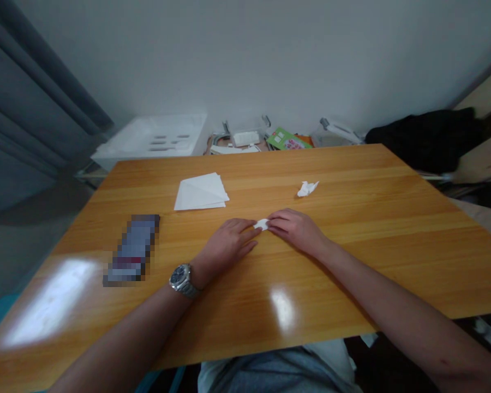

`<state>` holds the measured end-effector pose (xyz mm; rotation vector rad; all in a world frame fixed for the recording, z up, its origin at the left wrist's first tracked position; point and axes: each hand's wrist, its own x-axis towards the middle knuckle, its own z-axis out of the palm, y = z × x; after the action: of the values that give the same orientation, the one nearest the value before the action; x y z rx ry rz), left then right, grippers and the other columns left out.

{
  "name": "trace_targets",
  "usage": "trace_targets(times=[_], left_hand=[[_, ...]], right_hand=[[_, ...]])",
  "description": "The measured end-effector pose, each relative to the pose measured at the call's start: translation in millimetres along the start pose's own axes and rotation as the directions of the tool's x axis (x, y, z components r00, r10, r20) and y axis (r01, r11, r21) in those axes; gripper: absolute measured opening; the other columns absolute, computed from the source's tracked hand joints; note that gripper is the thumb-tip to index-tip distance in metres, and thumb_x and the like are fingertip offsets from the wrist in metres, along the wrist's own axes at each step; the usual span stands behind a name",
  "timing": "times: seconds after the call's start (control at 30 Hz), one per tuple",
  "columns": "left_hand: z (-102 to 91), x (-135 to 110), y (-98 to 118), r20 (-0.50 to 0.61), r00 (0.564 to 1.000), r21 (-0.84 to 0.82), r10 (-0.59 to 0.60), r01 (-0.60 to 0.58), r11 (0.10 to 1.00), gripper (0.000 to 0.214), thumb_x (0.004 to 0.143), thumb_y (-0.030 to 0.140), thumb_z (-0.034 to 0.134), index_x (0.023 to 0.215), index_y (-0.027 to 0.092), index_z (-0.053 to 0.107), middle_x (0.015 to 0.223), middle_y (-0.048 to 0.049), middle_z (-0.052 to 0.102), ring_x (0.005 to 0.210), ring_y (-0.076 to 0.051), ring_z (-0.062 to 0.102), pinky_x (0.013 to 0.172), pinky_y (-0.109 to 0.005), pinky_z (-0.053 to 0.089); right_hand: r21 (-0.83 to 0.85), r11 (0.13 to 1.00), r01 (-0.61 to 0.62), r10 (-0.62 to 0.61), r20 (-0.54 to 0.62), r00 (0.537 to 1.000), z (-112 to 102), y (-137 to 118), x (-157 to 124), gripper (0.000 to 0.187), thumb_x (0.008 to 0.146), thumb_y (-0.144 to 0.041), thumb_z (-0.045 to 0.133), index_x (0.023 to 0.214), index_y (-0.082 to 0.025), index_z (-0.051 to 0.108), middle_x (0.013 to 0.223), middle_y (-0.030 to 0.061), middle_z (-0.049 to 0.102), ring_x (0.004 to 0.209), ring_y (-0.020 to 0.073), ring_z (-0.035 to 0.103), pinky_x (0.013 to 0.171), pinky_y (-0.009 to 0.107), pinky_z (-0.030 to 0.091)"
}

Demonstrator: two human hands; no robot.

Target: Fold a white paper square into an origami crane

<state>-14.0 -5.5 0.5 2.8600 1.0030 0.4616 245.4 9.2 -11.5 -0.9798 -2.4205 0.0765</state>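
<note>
A small piece of folded white paper [262, 224] lies low over the tabletop between my two hands, its middle showing. My left hand [232, 241], with a metal watch [183, 278] on its wrist, has its fingertips closed on the paper's left end. From the other side, the fingers of my right hand [293, 228] pinch the right end and cover it. Beyond my right hand rests a small folded white paper shape [307, 189] with pointed ends. Several loose white paper sheets [202, 192] lie stacked beyond my left hand.
The wooden table [352, 207] holds a pixelated phone [133, 248] at the left. Behind its far edge are a white foam box [147, 134], a green booklet [287, 138] and a clear plastic bin [335, 134]. Dark cloth [425, 139] is heaped at the back right.
</note>
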Motion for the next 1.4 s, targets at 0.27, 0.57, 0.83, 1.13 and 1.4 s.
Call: trace_targets(times=[0.27,0.57,0.83,1.13,1.4], left_hand=[[4.6,-0.5,-0.7,-0.028,0.999,-0.025,0.017,-0.017,1.0,0.035,0.103,0.03,0.053,0.135,0.021,0.063,0.132,-0.0117,0.066,0.117,-0.025,0.064,0.103,-0.043,0.054],[5.7,-1.3,-1.9,-0.015,1.0,-0.074,0.007,-0.008,0.997,0.036,0.104,0.03,0.052,0.137,0.022,0.062,0.135,-0.0124,0.064,0.12,-0.024,0.064,0.104,-0.042,0.054],[0.9,1.9,2.9,-0.004,1.0,-0.034,0.014,-0.014,0.999,0.035,0.103,0.027,0.052,0.136,0.022,0.062,0.13,-0.0109,0.064,0.118,-0.025,0.06,0.106,-0.044,0.05],[-6.7,2.8,19.5,0.044,0.996,0.017,-0.079,0.078,0.997,0.041,0.101,0.037,0.056,0.141,0.025,0.058,0.134,-0.009,0.063,0.125,-0.027,0.056,0.117,-0.052,0.035],[-4.8,-0.3,19.4,0.045,0.996,0.005,-0.08,0.08,0.997,0.041,0.103,0.039,0.053,0.141,0.025,0.058,0.137,-0.009,0.062,0.126,-0.027,0.056,0.118,-0.052,0.034]], right_hand=[[-0.008,1.0,0.015,-0.015,-0.01,1.0,1.2,-1.5,1.4,0.02,0.101,-0.027,0.06,0.096,-0.016,0.076,0.104,0.0093,0.076,0.095,0.0217,0.069,0.084,0.034,0.055],[-0.094,0.995,0.034,-0.035,-0.006,0.999,-2.9,-4.0,1.6,0.021,0.101,-0.027,0.061,0.092,-0.017,0.077,0.102,0.0083,0.077,0.092,0.0218,0.069,0.082,0.035,0.053],[-0.086,0.995,0.049,-0.051,-0.014,0.999,0.8,0.8,1.1,0.02,0.101,-0.025,0.059,0.093,-0.018,0.076,0.105,0.0083,0.078,0.093,0.0224,0.07,0.083,0.035,0.054],[-0.096,0.995,-0.035,0.046,0.113,0.992,-9.9,-11.3,-2.5,0.046,0.102,-0.047,0.053,0.139,-0.021,0.064,0.113,0.0148,0.064,0.104,0.028,0.058,0.092,0.043,0.05],[-0.207,0.971,-0.119,0.167,0.233,0.958,-13.3,-20.3,-10.5,0.053,0.106,-0.052,0.039,0.15,-0.027,0.053,0.102,0.0113,0.059,0.091,0.026,0.051,0.084,0.041,0.044]])
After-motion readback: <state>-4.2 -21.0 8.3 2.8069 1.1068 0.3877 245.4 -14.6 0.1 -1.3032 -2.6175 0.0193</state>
